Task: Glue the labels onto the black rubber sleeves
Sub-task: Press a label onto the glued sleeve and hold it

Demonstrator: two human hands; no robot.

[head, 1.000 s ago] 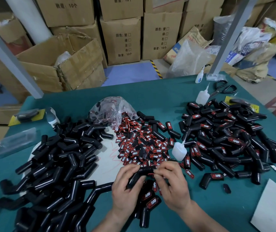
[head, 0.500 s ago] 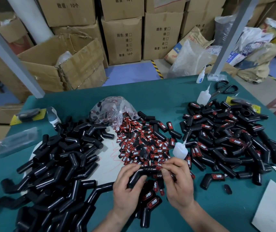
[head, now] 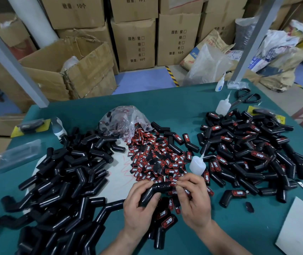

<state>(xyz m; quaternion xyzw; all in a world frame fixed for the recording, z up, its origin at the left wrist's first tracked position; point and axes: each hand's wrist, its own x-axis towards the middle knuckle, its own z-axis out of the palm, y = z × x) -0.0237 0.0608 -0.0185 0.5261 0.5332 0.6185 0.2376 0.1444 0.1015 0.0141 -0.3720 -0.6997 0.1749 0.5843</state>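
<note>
One bent black rubber sleeve [head: 156, 191] is held above the near edge of the green table [head: 174, 105], between both hands. The left hand [head: 139, 212] is wrapped round the sleeve's lower leg, fingers curled over it and thumb laid along the bend. The right hand [head: 193, 203] is closed at the sleeve's upper right end, with curled fingertips and thumb pinching there. A sliver of red shows at those fingertips; whether it is a label being pressed on cannot be told, as the fingers cover it. Directly beneath the hands, a few finished sleeves [head: 167, 220] with red "TAPER" labels are seen lying on the table. Just beyond the hands a loose heap of labels [head: 154, 159], red and black, is spread out, with a small white glue bottle [head: 197, 165] standing at its right edge, nozzle tilted up to the right. Behind the heap a crumpled clear plastic bag [head: 123, 120] with more labels inside is noted. To the left, a large pile of unlabelled sleeves [head: 64, 181] is lying partly on a white sheet [head: 118, 173]. To the right, a pile of labelled sleeves [head: 248, 153] is recorded. At the far right edge of the table a second glue bottle [head: 223, 106] and black scissors [head: 246, 97] are seen. Stacked cardboard boxes [head: 134, 45] are visible on the floor beyond.
</note>
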